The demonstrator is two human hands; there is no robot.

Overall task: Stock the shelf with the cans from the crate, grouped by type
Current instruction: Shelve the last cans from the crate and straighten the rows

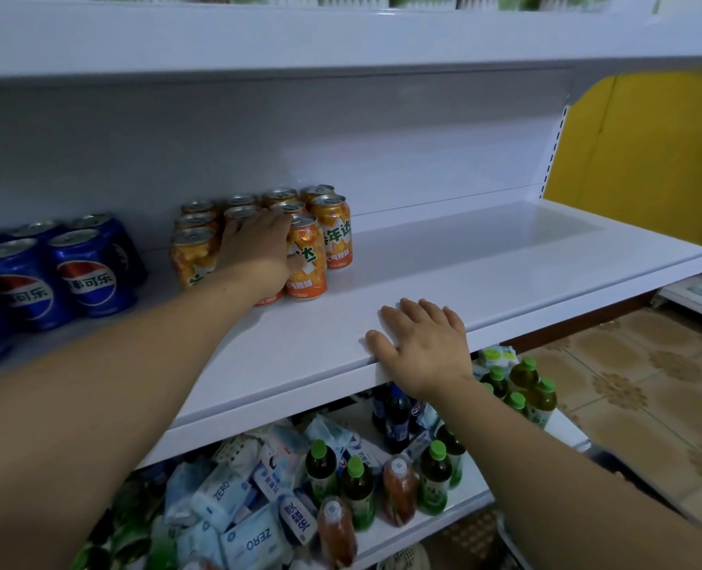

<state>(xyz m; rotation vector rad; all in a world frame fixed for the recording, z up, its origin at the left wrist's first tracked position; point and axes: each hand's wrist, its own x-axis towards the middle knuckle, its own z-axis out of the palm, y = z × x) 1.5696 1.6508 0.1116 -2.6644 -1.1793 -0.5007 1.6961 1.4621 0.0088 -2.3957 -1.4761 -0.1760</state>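
Head view: left hand [258, 248] seemingly curls round an orange aluminium soda can [267, 299], ten o'clock of the spread-fingered right hand [419, 347] resting on the white metal shelf [505, 273]. Slide it flush with its row, label forward.

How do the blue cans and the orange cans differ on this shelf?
The blue cans stand at the left end of the shelf; the orange cans stand nearer its middle. The left hand touches the orange cans; no hand touches the blue cans. Both groups stand upright, each by type, on one shelf.
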